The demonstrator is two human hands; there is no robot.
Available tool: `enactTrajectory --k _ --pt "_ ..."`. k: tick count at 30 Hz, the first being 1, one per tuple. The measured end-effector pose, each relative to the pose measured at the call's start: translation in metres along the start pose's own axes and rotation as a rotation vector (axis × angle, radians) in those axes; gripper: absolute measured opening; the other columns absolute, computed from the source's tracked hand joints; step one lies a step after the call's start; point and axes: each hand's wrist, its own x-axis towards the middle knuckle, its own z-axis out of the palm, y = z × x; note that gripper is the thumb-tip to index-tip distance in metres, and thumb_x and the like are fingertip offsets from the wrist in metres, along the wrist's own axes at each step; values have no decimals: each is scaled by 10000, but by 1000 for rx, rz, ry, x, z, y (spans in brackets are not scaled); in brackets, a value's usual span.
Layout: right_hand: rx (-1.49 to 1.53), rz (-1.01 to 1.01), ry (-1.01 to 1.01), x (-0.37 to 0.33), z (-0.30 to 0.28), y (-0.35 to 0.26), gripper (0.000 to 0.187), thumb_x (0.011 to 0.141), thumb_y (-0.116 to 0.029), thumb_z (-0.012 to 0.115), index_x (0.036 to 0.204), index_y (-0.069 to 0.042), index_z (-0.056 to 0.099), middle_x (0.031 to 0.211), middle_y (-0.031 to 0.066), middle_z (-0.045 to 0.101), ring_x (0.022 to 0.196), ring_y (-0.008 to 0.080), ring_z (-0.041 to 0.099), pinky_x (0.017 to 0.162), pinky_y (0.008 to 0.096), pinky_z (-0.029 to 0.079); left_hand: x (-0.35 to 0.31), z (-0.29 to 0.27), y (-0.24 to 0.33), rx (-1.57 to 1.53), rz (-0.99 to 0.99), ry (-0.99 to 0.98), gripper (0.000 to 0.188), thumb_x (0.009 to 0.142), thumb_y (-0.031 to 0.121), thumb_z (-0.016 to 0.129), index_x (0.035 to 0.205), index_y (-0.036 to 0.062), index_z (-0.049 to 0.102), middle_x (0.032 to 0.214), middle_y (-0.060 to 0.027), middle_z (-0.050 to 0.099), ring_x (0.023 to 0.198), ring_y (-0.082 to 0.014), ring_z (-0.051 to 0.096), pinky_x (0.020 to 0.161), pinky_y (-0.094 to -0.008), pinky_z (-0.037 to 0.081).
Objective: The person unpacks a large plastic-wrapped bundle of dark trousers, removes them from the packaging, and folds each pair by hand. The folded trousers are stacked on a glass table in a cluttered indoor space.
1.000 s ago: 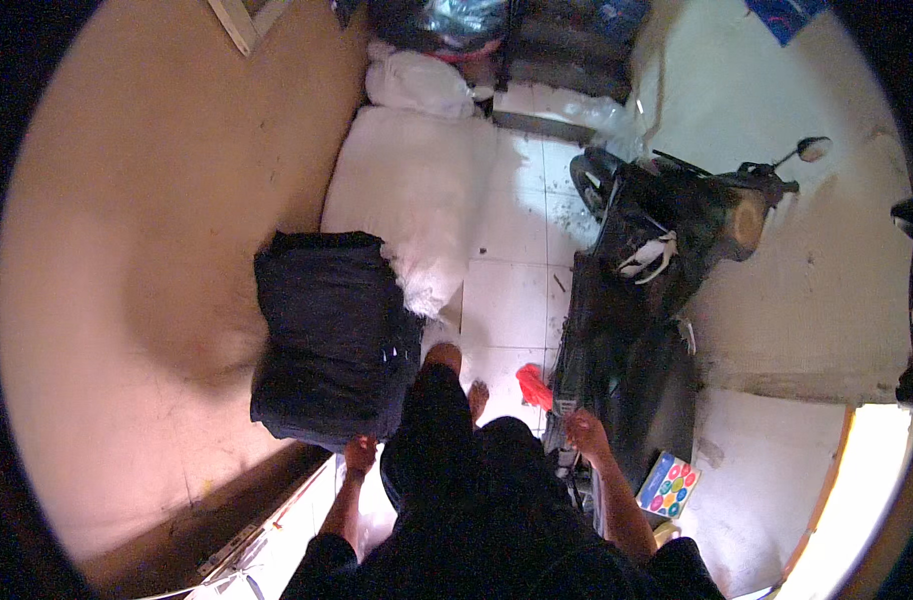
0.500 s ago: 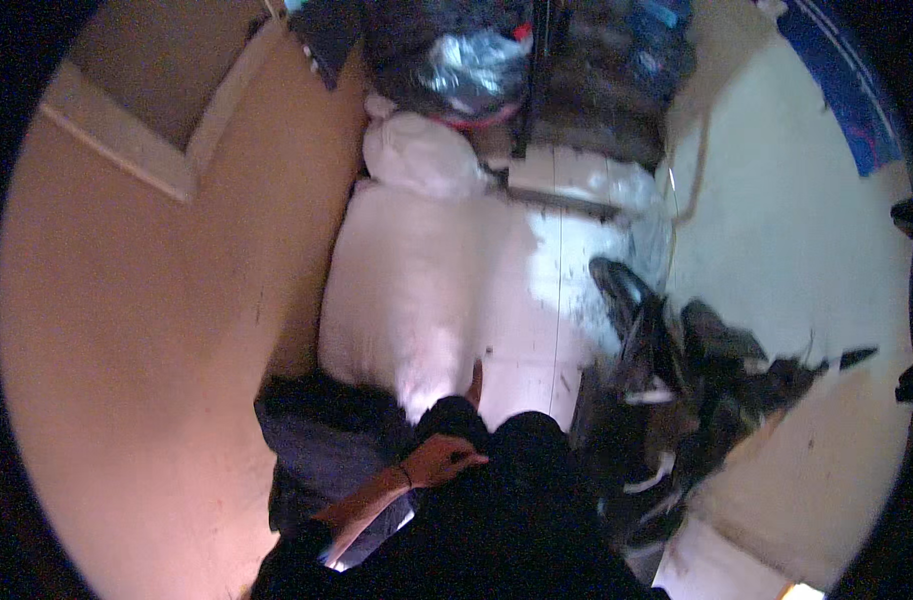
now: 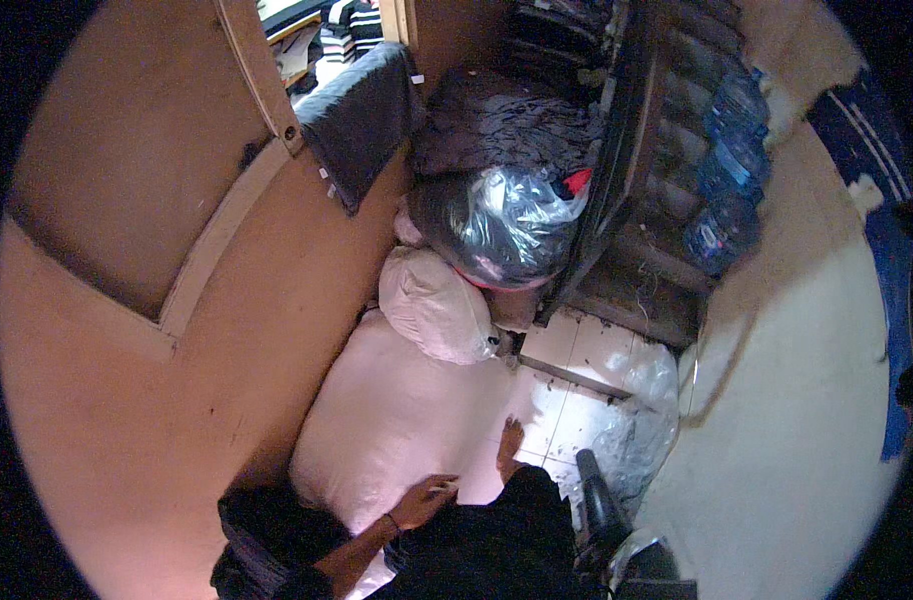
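Note:
My left hand, with a dark band at the wrist, hangs in front of my dark clothing. Its fingers are loosely bent and apart, and I see nothing held in them. Below it is a large, full white sack, lying along the left wall; whether the hand touches it I cannot tell. A smaller tied white bag rests at the sack's far end. My bare foot shows beside the sack, on its right. My right hand is not in view.
Dark stairs rise ahead, holding blue plastic bottles. Left of them stands a bulky dark bundle under clear plastic. Crumpled clear plastic lies on the white tiles. A dark tube-shaped object is at lower right. A grey cloth hangs over a ledge.
My view has shifted forward, showing more of the stairs and bundle. My left hand now appears lower, over the near part of the sack. The dark clutter at right has mostly left view.

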Motion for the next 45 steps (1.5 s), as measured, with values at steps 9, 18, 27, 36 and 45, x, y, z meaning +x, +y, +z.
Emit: enactTrajectory --k 9,18,27,36,45 --pt "-175 -1196 760 15 -137 -470 274 1068 -337 574 987 -76 605 779 1 599 675 123 537 626 289 457 124 -17 34 -309 -324 313 397 1050 368 575 1265 54 691 1263 -105 724 1154 -232 681 1014 -378 525" --pt "-453 -1620 1327 -43 -44 -858 745 928 -392 749 1525 -94 419 1523 235 462 1434 398 416 1185 495 341 259 -314 33 514 302 985 298 984 170 648 1248 33 658 1260 -191 684 1177 -382 628 1073 -479 445" --pt "-304 -1547 1024 -14 -25 -866 813 911 -195 759 1594 -144 321 1569 221 441 1402 406 469 1151 457 401 338 -580 128 1445 49 1157 736 904 210 724 1563 225 397 1661 -41 321 1534 -276 291 1258 -536 178" --pt "-385 -1475 1098 -20 -14 -876 774 945 -141 704 1606 -120 304 1615 197 378 1439 381 430 1181 447 357 367 -609 86 2012 -496 1046 928 894 245 696 1644 422 178 1734 17 164 1594 -283 157 1250 -640 81" --pt "-231 -1352 1018 -8 -16 -884 742 966 -118 658 1613 -91 295 1622 179 345 1422 328 421 1174 437 350 374 -628 59 1973 -229 1196 732 970 103 524 1617 368 307 1690 -50 289 1519 -333 332 1222 -645 175"
